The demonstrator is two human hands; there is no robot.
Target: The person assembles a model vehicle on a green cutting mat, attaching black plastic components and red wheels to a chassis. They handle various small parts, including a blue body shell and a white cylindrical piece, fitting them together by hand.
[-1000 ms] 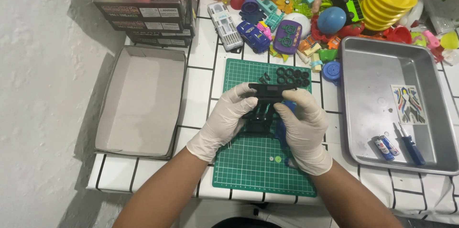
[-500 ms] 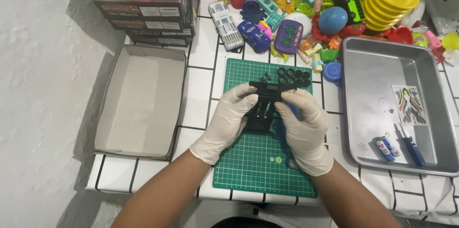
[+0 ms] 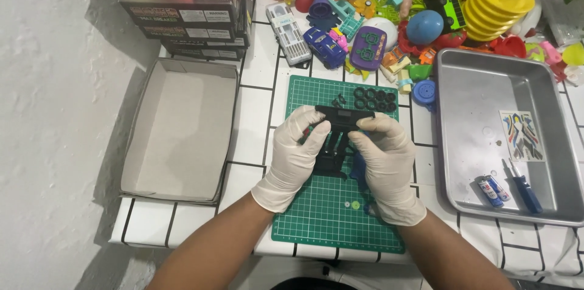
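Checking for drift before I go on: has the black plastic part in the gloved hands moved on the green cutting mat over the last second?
No. The black plastic part sits over the same upper-middle squares of the green cutting mat, just below the row of small black rings.

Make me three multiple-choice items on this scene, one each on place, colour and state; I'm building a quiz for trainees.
1. Where does the screwdriver lie?
A. in the metal tray
B. in the cardboard lid
C. on the mat

2. What colour is the mat?
A. red
B. green
C. white

3. How is the black part held?
A. in the left hand alone
B. lying free on the mat
C. between both hands

A: the screwdriver lies in the metal tray, beside two small batteries.
B: the mat is green.
C: the left hand and right hand both grip the black part.
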